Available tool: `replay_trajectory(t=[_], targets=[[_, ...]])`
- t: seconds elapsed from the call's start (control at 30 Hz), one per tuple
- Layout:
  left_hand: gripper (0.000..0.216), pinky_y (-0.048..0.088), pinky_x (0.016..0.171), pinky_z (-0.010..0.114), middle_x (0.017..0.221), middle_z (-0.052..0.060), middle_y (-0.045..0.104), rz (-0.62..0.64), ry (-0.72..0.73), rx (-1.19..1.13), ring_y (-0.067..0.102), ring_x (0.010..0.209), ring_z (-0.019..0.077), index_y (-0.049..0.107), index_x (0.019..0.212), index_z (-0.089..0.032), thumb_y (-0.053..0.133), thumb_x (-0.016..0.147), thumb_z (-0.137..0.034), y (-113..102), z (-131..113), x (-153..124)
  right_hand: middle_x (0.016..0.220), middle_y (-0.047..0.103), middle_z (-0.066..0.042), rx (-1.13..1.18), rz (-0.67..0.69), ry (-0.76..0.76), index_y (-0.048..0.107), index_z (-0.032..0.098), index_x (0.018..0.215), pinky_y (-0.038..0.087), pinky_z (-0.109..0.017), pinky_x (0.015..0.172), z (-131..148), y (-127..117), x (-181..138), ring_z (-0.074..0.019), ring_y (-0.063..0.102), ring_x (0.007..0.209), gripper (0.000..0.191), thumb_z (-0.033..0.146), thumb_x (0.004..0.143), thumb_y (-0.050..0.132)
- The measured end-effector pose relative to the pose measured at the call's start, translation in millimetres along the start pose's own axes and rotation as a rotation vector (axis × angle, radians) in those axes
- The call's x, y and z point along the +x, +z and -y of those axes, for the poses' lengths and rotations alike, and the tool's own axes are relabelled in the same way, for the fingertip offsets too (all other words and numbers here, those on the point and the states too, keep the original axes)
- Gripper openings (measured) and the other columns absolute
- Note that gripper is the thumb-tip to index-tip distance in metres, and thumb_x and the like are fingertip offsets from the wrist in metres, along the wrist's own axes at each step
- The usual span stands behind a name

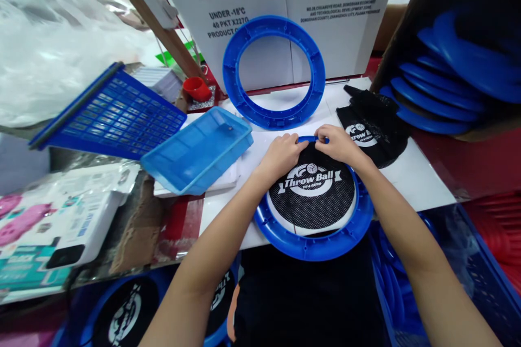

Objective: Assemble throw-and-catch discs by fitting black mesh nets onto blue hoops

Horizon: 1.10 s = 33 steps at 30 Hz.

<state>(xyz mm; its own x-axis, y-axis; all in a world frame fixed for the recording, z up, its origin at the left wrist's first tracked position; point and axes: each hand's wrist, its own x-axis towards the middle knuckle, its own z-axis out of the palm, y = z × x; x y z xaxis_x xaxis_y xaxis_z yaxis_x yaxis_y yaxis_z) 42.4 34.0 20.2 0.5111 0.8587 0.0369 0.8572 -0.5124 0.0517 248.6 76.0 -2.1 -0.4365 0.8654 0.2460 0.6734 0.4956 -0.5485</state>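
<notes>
A blue plastic ring point(309, 249) lies flat at the near edge of the white work surface. Across its opening sits a round black mesh net point(315, 209) with a white "Throw Ball" print. At the far side of the ring, my left hand point(284, 153) has its fingers closed on the edge of the net. My right hand point(340, 143) pinches the same edge just to the right, its fingertips close to the left ones. A little blue rim shows between the two hands; what lies under the fingertips is hidden.
Another blue ring point(233, 78) leans against a white carton point(260, 2). Loose black nets point(376, 124) lie at the right, near a box of stacked blue rings point(439, 100). A light-blue tray point(195, 152) and blue basket point(118, 114) stand left; a blue crate point(476, 260) is lower right.
</notes>
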Motion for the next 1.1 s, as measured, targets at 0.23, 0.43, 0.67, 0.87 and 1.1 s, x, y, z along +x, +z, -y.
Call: replay_trajectory(t=[0.23, 0.43, 0.67, 0.87, 1.1], targets=[[0.038, 0.047, 0.091, 0.045, 0.113, 0.016, 0.068, 0.022, 0.010, 0.000, 0.063, 0.106, 0.0321, 0.075, 0.124, -0.021, 0.044, 0.102, -0.015, -8.9, 0.8, 2.1, 0.091, 0.072, -0.005, 0.000, 0.019, -0.002, 0.056, 0.024, 0.070, 0.050, -0.035, 0.083, -4.9, 3.0, 4.0, -0.0240, 0.063, 0.091, 0.015, 0.021, 0.083, 0.061], [0.049, 0.050, 0.088, 0.039, 0.118, 0.013, 0.067, 0.014, -0.085, -0.103, 0.066, 0.101, 0.0279, 0.068, 0.143, -0.030, 0.045, 0.102, -0.014, -1.6, 8.5, -1.5, 0.092, 0.074, -0.006, 0.047, 0.044, 0.022, 0.055, 0.023, 0.068, 0.050, -0.037, 0.085, -6.0, -0.9, 2.8, -0.0245, 0.065, 0.091, 0.017, 0.023, 0.084, 0.059], [0.039, 0.052, 0.098, 0.036, 0.119, 0.011, 0.070, -0.088, -0.041, -0.322, 0.066, 0.110, 0.0243, 0.068, 0.138, -0.021, 0.048, 0.105, -0.019, -0.8, 26.4, -11.3, 0.099, 0.075, -0.007, 0.171, 0.074, 0.041, 0.060, 0.022, 0.075, 0.051, -0.042, 0.092, -3.4, -9.9, -3.2, -0.0258, 0.067, 0.096, 0.017, 0.032, 0.089, 0.060], [0.034, 0.049, 0.107, 0.037, 0.125, 0.012, 0.070, -0.060, -0.030, -0.426, 0.065, 0.118, 0.0266, 0.069, 0.133, -0.013, 0.059, 0.101, -0.018, -37.7, 5.3, -44.9, 0.103, 0.077, -0.006, 0.276, 0.091, 0.032, 0.071, 0.021, 0.094, 0.052, -0.042, 0.097, -5.3, -12.8, -4.8, -0.0244, 0.068, 0.100, 0.015, 0.030, 0.087, 0.061], [0.047, 0.043, 0.121, 0.046, 0.157, 0.014, 0.055, 0.257, 0.238, -0.395, 0.052, 0.145, 0.0339, 0.073, 0.131, -0.020, 0.083, 0.085, -0.022, -20.7, -48.3, -103.4, 0.113, 0.078, -0.006, 0.368, 0.083, 0.053, 0.076, 0.021, 0.088, 0.049, -0.043, 0.109, -12.0, -14.8, -6.7, -0.0254, 0.069, 0.113, 0.018, 0.021, 0.082, 0.058]])
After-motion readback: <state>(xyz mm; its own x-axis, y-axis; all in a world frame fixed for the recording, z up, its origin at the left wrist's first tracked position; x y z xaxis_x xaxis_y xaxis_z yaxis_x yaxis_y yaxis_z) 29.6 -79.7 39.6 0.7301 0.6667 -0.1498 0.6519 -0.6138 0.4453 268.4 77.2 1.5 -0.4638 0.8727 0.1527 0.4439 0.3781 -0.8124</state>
